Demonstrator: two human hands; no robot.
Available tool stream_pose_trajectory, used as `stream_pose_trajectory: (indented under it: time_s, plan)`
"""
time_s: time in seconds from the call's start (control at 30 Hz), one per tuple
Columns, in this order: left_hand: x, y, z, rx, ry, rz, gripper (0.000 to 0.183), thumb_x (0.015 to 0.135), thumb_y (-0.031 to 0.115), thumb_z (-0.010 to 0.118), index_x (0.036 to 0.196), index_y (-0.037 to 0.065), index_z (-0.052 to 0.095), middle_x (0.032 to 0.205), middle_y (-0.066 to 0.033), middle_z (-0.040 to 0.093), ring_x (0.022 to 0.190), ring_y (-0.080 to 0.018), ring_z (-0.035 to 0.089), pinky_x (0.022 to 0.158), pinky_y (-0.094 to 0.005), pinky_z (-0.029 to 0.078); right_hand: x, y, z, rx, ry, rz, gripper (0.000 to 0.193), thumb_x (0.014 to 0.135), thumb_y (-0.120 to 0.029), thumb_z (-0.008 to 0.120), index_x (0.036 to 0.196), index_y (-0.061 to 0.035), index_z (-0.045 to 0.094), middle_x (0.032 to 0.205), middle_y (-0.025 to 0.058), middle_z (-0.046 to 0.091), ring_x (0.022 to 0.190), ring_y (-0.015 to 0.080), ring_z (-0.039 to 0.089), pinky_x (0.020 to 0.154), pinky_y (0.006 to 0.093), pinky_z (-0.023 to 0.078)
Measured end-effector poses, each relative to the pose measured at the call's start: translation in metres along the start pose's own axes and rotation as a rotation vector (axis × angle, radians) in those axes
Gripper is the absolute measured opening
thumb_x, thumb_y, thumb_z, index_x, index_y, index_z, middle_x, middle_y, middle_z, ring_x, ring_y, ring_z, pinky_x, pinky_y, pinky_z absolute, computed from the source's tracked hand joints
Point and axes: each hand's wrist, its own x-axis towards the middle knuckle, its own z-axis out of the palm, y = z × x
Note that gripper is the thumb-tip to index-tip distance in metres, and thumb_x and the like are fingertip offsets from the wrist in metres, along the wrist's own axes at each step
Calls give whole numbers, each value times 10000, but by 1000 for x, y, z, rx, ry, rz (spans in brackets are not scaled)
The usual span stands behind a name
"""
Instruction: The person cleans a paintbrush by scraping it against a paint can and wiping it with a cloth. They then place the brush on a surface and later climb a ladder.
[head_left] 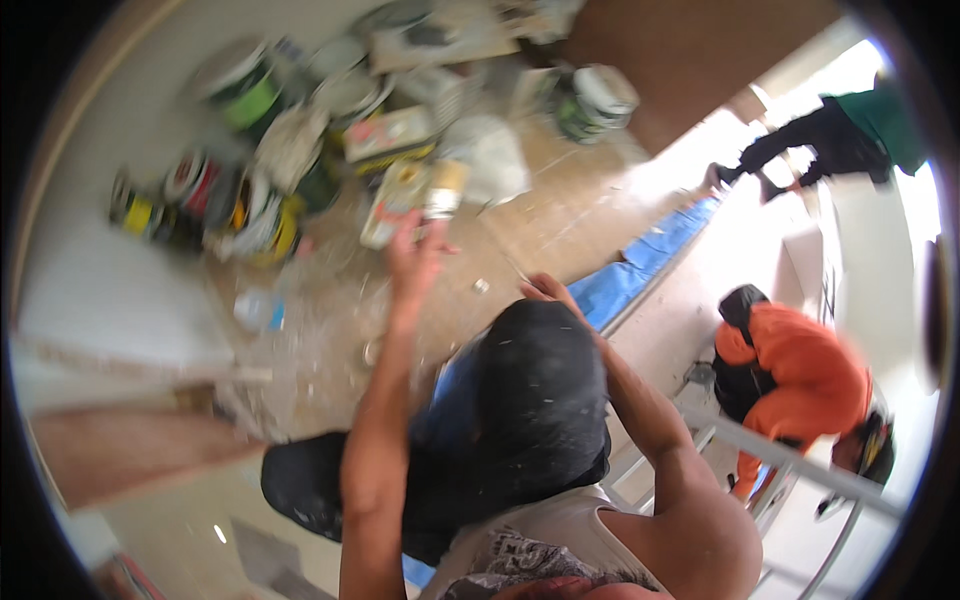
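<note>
Out ahead, my left hand [415, 248] is closed on a paintbrush [443, 190] with a pale band and wide tan bristles pointing away from me. The brush is in front of a cream tin [397, 203] with red marks. My right hand [548, 290] is beyond my dark-clothed knee [540, 365], fingers curled. A thin, blurred shaft seems to stick out of it toward the floor; its kind cannot be made out.
Paint buckets [255, 95], cans, a yellow-edged box [390, 135] and a white bag [483, 160] crowd the far left. Blue sheeting [640, 260] runs along the floor. A person in orange [810, 360] bends at right beyond metal rails [790, 455]; another in green [880, 125] stands farther off.
</note>
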Motion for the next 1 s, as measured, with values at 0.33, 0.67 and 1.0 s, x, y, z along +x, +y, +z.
stream_pose_trajectory:
  time_s: [0.33,0.67,1.0]
  plan:
    - [18,174,-109,-27,22,42,273,989,237,535,1208,74,551,1019,-44,674,661,-85,585,501,-198,391,-18,-391,51,88,-264,-851,272,963,-229,571,1129,-20,624,887,196,683,851,280,682,768,384,520]
    - [-21,182,-131,6,312,-27,370,982,426,581,1134,90,548,888,-12,587,567,-50,496,492,-206,365,-4,-371,110,-73,-309,-915,277,907,-215,622,996,47,601,830,250,666,813,416,659,746,462,502]
    - [-1,157,-123,-77,146,-39,311,992,381,572,1078,83,562,839,-34,630,512,-76,513,477,-223,390,28,-354,107,-279,-164,-892,299,917,-238,636,1095,-2,595,916,200,652,951,352,564,839,443,442]
